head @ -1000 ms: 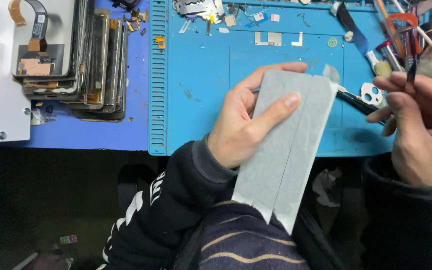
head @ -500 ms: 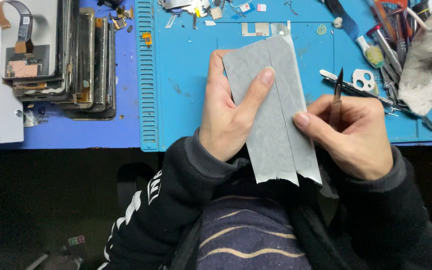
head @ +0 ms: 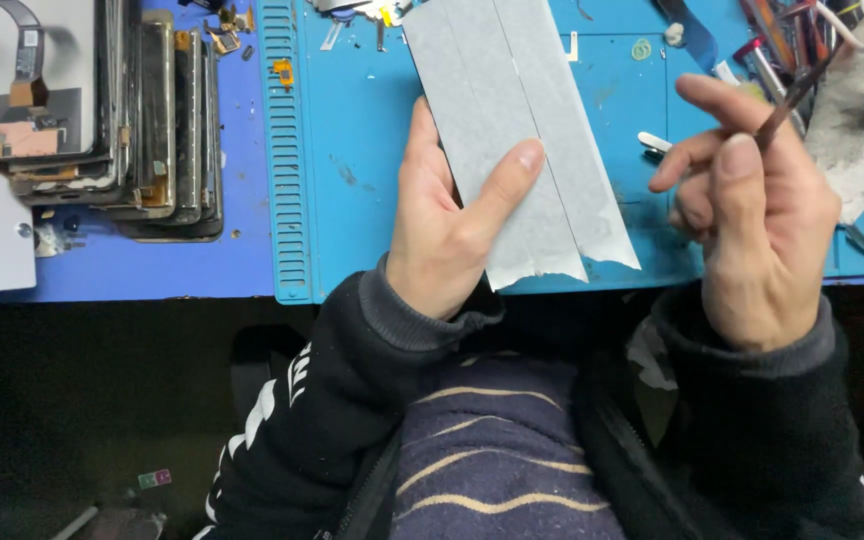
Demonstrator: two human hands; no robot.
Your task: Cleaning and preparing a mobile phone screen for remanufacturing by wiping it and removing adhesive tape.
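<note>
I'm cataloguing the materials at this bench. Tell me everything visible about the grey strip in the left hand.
The grey strip is a long, flat, matte sheet that looks like paper or tape backing, with two lengthwise lines dividing it into bands. Its near end is torn unevenly; its far end runs out of view at the top. It slants over the blue work mat, held in the left hand, thumb pressed on its face and fingers behind. The right hand, gripping a thin tool, does not touch it.
</note>
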